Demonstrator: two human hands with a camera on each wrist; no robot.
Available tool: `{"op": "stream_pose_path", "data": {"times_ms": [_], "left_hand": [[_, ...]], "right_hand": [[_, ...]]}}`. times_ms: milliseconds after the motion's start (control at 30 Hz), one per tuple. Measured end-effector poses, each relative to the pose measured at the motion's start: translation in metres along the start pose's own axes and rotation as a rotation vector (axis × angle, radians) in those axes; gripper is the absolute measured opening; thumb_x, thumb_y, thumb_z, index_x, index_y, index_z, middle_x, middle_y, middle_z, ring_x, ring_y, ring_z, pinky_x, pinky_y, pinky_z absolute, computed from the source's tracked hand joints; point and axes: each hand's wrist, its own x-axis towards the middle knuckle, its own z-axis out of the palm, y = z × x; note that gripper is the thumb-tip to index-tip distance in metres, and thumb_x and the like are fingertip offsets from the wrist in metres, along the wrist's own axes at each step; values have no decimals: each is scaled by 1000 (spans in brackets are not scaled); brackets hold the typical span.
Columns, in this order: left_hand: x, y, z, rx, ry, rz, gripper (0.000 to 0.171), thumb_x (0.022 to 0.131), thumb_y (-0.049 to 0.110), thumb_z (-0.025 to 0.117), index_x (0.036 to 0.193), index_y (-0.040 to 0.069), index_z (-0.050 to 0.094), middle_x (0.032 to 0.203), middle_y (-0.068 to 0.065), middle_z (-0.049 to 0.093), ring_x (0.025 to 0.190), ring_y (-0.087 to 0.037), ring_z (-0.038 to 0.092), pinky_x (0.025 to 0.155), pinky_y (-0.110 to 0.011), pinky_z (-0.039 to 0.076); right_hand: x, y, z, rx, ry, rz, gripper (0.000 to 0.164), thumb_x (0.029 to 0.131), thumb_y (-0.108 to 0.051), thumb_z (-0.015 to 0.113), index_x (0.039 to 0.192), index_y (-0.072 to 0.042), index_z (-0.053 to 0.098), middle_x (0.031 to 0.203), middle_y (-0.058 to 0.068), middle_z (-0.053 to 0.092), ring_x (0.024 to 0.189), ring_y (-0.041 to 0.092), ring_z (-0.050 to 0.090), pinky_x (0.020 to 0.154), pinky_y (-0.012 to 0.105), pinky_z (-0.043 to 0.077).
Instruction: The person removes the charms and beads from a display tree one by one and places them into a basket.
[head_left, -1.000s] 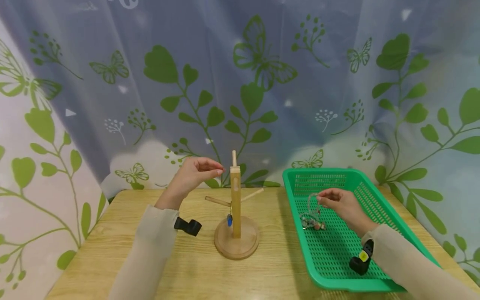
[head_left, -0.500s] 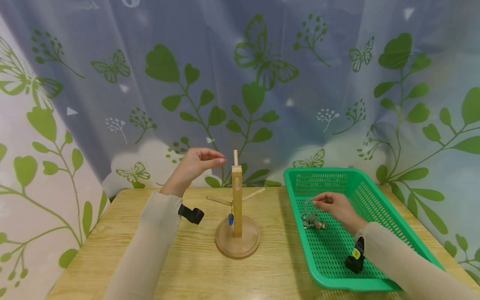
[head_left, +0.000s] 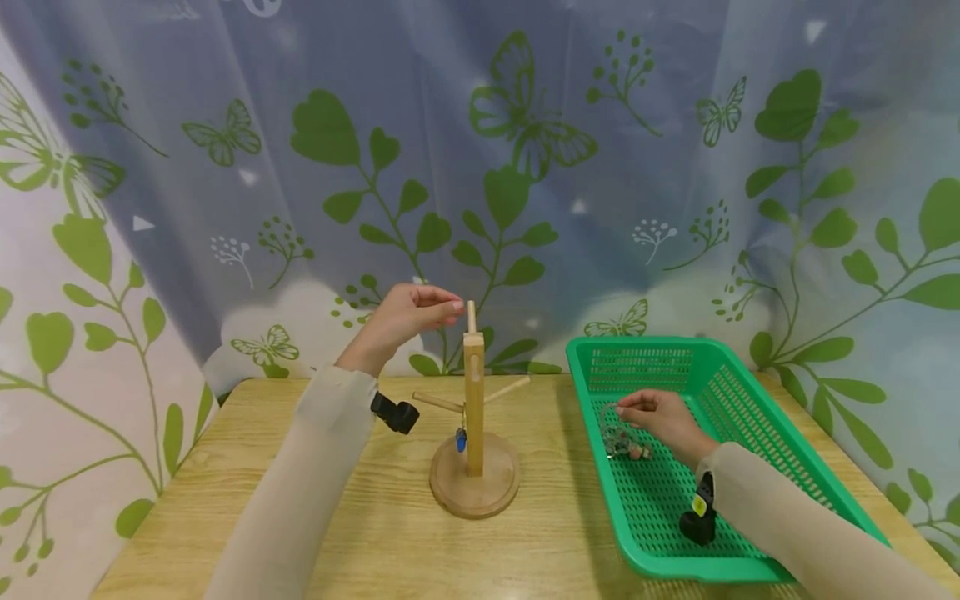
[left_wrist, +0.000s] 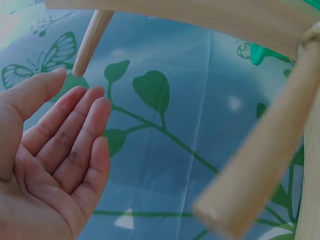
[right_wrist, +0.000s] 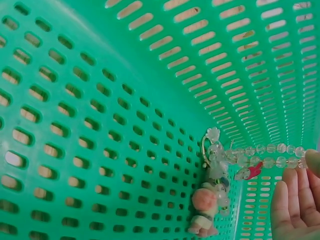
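My left hand point(head_left: 412, 321) is raised beside the top peg point(head_left: 471, 317) of a wooden stand point(head_left: 474, 408). Its fingers are nearly straight and loosely gathered in the left wrist view, with nothing in them. A blue charm point(head_left: 461, 439) hangs from one of the stand's lower pegs. Over the green basket point(head_left: 697, 568), my right hand point(head_left: 663, 421) pinches a bracelet of clear beads point(right_wrist: 272, 162) with thumb and fingers. The bracelet reaches down to a small heap of trinkets point(head_left: 628, 448), and a red and white charm point(right_wrist: 250, 171) shows beside it.
The stand's round base point(head_left: 495, 492) rests on the wooden table point(head_left: 375, 533), left of the basket. Side pegs point(head_left: 437, 402) stick out at about mid-height. A leaf-and-butterfly patterned curtain point(head_left: 420, 183) hangs behind the table.
My left hand has risen and moved right, up to the stand's top peg. My right hand has shifted left and slightly down inside the basket, still pinching the bracelet.
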Motion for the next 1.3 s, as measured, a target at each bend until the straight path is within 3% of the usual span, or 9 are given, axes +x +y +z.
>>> {"op": "stream_pose_path", "data": {"times_ms": [167,633,1300], "left_hand": [[4,6,5,9,-17,-2,34,91,25,64,118,3,64,113,-13,67,103,-28,63,93,-38,47],[8,13,13,10,-82,-40,28,92,24,63,114,8,67,109,-10,69,95,-19,64,86,-36,50],[10,11,12,47,-49,-44,28,92,24,63,111,4,67,104,-12,70,83,-16,64,82,-39,51]], "right_hand": [[2,4,-2,21,2,1,28,94,-14,60,112,8,59,114,25,61,101,32,61,86,40,52],[6,9,-4,-3,1,32,27,94,-13,59,110,9,59,111,23,62,102,33,59,84,40,52],[4,5,-6,7,-40,24,33,95,-15,57,116,10,55,116,25,58,107,36,56,89,43,50]]}}
